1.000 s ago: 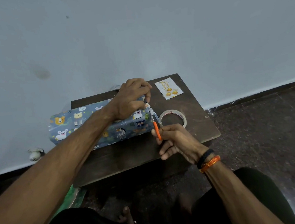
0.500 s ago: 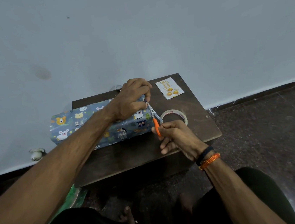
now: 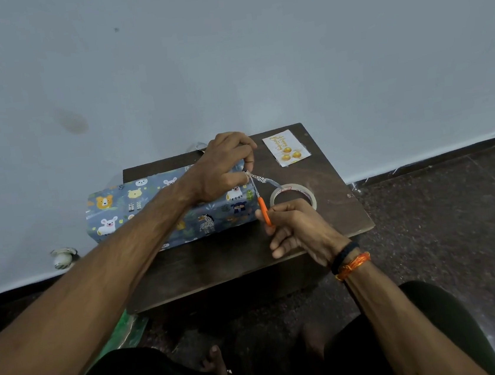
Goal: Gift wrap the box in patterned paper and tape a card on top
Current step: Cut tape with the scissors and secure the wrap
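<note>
Head view: left hand [image 3: 222, 168] pinches tape strip [image 3: 265, 181]; right hand [image 3: 298, 227] grips scissors [image 3: 262, 204].

a plain room in a home, by the look: a low dark wooden table [image 3: 223, 261] pushed against a bare pale wall [image 3: 224, 51], dark speckled floor [image 3: 458, 209] underneath.

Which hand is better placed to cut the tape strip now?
Right. The right hand already holds the orange scissors, blades at the tape strip, while the left hand pinches it taut.
</note>
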{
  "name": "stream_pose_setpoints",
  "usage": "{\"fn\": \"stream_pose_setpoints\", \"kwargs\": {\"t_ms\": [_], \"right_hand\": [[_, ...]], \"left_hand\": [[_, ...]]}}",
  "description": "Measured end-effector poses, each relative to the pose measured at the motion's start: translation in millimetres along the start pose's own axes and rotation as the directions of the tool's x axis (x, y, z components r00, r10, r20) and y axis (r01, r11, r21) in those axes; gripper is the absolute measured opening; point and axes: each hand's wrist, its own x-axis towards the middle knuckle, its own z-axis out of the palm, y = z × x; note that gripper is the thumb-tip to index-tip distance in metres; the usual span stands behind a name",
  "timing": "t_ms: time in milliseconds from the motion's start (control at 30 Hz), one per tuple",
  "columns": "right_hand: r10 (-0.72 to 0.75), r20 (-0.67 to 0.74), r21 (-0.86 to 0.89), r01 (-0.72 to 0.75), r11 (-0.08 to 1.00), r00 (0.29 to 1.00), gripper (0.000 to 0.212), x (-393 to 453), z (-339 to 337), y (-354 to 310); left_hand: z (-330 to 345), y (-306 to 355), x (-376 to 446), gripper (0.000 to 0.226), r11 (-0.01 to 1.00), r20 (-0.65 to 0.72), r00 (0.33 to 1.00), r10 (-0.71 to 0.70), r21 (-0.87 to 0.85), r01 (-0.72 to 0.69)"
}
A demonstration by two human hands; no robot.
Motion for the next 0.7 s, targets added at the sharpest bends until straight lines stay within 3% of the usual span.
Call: {"fn": "stream_pose_setpoints", "kwargs": {"t_ms": [133, 333, 700], "right_hand": [[-0.001, 0.001, -0.002, 0.001, 1.0, 1.0, 0.034, 1.7, -0.7, -1.9], [-0.004, -0.003, -0.021, 0.004, 1.0, 1.0, 0.017, 3.1, -2.8, -2.7], [-0.023, -0.07, -0.02, 0.022, 1.0, 0.997, 0.021, 2.4, -19.3, -11.5]], "left_hand": [[0.8, -1.5, -0.2, 0.012, 1.0, -0.004, 1.0, -0.001, 0.004, 0.001], [0.7, -1.1, -1.0, 0.015, 1.0, -0.013, 1.0, 0.004, 0.012, -0.004], [2.0, 1.4, -1.4, 0.014, 0.997, -0.019, 1.0, 0.005, 0.071, -0.004]]}}
